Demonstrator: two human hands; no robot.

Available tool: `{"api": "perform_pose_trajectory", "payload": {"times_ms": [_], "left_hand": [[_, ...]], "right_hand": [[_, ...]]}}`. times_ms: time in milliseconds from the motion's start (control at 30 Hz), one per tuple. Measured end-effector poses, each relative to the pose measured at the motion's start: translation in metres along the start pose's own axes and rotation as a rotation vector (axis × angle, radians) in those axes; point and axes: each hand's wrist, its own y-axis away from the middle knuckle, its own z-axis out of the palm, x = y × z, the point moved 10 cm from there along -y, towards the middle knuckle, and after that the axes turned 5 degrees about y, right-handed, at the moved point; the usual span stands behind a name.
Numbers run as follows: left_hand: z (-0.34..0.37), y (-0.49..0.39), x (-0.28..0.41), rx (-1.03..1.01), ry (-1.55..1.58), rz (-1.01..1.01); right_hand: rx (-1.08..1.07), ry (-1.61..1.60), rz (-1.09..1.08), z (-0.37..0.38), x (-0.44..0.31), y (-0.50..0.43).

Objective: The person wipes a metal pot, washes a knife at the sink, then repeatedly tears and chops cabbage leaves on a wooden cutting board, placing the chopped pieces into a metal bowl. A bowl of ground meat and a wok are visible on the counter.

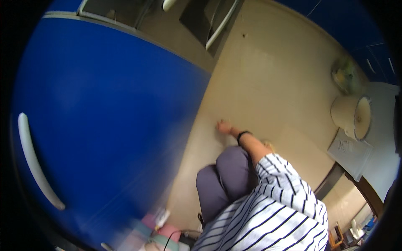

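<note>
My right hand [223, 127] reaches low over the beige floor [270, 94], just past my bent knees, near the blue cabinet front [116, 94]. A black band [243, 135] circles its wrist. The fingers look bunched, but they are small and blurred, and I cannot tell whether they hold anything. My left hand is out of view. Something yellowish [268, 146] shows partly behind my right forearm.
A curved white handle [37, 163] projects from the blue cabinet. Dark-fronted units with pale handles stand at the top. Along the right are a pale pot [344, 111], a bowl or bag with green contents [347, 77] and a clear plastic packet [350, 150]. Coloured items lie at the bottom.
</note>
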Motion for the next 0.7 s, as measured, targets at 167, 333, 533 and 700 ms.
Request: {"api": "perform_pose_trajectory", "payload": {"times_ms": [167, 333, 533, 700], "left_hand": [[0.017, -0.011, -0.003, -0.018, -0.020, 0.009], [0.025, -0.016, -0.003, 0.001, 0.039, 0.017], [0.048, -0.026, -0.001, -0.014, 0.059, -0.006], [0.108, -0.024, 0.001, -0.014, 0.179, -0.016]], "right_hand": [[0.058, 0.050, 0.215, -0.049, 0.051, 0.000], [0.131, 0.152, 0.188, -0.056, 0.057, -0.036], [0.062, 0.027, 0.343, -0.051, 0.102, -0.020], [0.283, -0.681, 0.740, -0.108, 0.160, 0.019]]}}
